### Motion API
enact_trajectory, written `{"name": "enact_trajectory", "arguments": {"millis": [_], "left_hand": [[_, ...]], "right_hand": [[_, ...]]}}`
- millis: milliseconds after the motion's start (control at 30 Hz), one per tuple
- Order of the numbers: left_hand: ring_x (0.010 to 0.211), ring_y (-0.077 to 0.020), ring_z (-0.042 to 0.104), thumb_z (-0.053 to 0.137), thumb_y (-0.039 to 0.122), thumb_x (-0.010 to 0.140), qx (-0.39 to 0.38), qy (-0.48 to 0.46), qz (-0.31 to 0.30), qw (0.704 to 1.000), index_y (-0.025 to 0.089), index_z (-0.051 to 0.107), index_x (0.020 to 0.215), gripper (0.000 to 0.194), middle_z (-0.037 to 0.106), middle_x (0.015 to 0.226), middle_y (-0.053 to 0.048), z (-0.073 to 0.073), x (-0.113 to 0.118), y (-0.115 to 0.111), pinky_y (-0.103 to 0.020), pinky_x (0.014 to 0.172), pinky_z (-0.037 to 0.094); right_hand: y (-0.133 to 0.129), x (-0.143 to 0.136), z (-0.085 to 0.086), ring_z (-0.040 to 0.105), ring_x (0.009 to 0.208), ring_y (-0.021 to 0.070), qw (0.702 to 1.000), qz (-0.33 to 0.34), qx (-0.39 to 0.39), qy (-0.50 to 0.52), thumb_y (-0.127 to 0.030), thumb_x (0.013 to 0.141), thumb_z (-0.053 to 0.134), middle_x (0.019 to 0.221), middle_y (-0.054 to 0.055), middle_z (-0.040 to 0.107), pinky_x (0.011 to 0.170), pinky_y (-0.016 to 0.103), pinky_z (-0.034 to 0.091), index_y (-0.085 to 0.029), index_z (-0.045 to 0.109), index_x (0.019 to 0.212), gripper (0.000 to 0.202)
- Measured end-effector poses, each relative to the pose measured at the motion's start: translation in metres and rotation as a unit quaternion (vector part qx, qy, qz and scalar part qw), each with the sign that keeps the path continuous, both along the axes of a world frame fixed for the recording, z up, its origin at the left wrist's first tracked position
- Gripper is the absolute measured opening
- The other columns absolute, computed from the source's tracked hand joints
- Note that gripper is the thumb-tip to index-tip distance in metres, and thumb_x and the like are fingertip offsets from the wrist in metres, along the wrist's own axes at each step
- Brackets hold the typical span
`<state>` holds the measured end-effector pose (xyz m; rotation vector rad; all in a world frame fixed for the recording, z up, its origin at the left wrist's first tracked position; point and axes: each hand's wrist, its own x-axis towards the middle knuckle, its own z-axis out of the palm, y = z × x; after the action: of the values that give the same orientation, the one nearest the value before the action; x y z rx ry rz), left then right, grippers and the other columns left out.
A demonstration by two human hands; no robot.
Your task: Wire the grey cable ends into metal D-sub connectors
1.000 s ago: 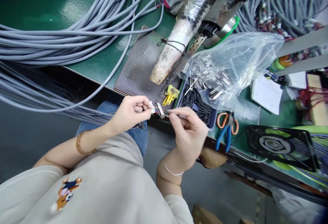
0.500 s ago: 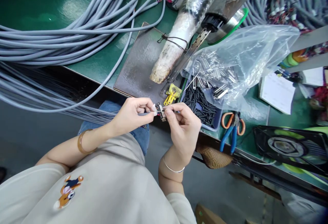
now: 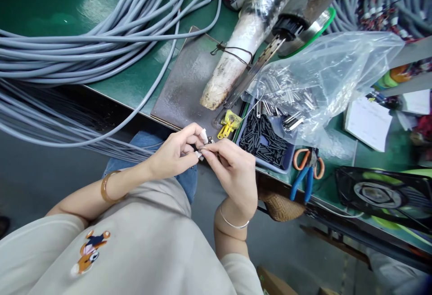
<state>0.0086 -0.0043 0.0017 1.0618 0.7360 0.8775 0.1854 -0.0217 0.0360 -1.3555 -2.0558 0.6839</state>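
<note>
My left hand [image 3: 177, 152] is closed in a pinch on a small metal cable connector [image 3: 210, 140], which pokes up between both hands just off the table edge. White coverings [image 3: 204, 135] show on its fingertips. My right hand [image 3: 232, 166] meets it from the right, thumb and forefinger pressed together at the connector. What lies inside that pinch is too small and covered to make out. Behind the hands lie yellow snips [image 3: 229, 124]. To the right, a blue tray [image 3: 286, 162] holds many short black sleeves [image 3: 261, 142].
Grey cable bundles [image 3: 101, 56] cover the table's left side. A soldering iron [image 3: 256, 67] and a white-wrapped tube [image 3: 226, 72] reach over a brown board [image 3: 182, 88]. A clear bag of connectors [image 3: 290, 92], blue-and-orange pliers [image 3: 307, 171] and a black fan [image 3: 381, 193] sit rightward.
My right hand has moved slightly left and closer to my left fingertips. The connector has turned and is now more hidden between the fingers.
</note>
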Motion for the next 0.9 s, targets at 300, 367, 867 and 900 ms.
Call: {"name": "enact_trajectory", "arguments": {"millis": [300,367,867,900], "left_hand": [[0.045,-0.0024,0.042,0.066,0.010,0.074,-0.060,-0.078,0.009,0.995,0.017,0.063,0.096,0.023,0.067,0.084,0.000,0.005,-0.004,0.007,-0.019,0.041,0.033],[0.042,-0.0017,0.040,0.068,0.013,0.077,-0.070,-0.089,0.011,0.993,0.016,0.064,0.095,0.019,0.066,0.081,0.000,0.005,-0.005,0.008,-0.019,0.039,0.031],[0.049,-0.0047,0.053,0.079,0.028,0.084,-0.025,-0.046,0.058,0.997,0.014,0.065,0.082,0.020,0.067,0.072,-0.001,0.001,-0.005,0.003,-0.016,0.045,0.043],[0.053,-0.0062,0.057,0.077,0.026,0.085,0.026,-0.031,0.068,0.997,0.014,0.066,0.082,0.017,0.070,0.076,-0.003,0.000,-0.005,0.002,-0.016,0.048,0.046]], "right_hand": [[-0.012,0.006,-0.007,0.032,0.048,0.0063,0.978,-0.197,0.052,0.045,-0.032,0.093,0.069,0.077,-0.002,0.069,0.047,0.025,0.031,-0.023,0.074,0.119,0.028],[-0.011,0.005,-0.008,0.030,0.049,0.0063,0.984,-0.168,0.011,0.054,-0.031,0.094,0.068,0.072,-0.003,0.066,0.047,0.024,0.031,-0.023,0.076,0.115,0.024],[-0.010,-0.007,-0.020,0.063,0.064,0.0119,0.959,-0.209,-0.017,0.191,-0.035,0.094,0.069,0.077,0.001,0.074,0.054,0.025,0.047,-0.026,0.081,0.103,0.018],[-0.010,-0.007,-0.020,0.063,0.063,0.0117,0.959,-0.207,-0.017,0.193,-0.035,0.094,0.069,0.077,0.001,0.073,0.053,0.024,0.046,-0.025,0.081,0.102,0.017]]}}
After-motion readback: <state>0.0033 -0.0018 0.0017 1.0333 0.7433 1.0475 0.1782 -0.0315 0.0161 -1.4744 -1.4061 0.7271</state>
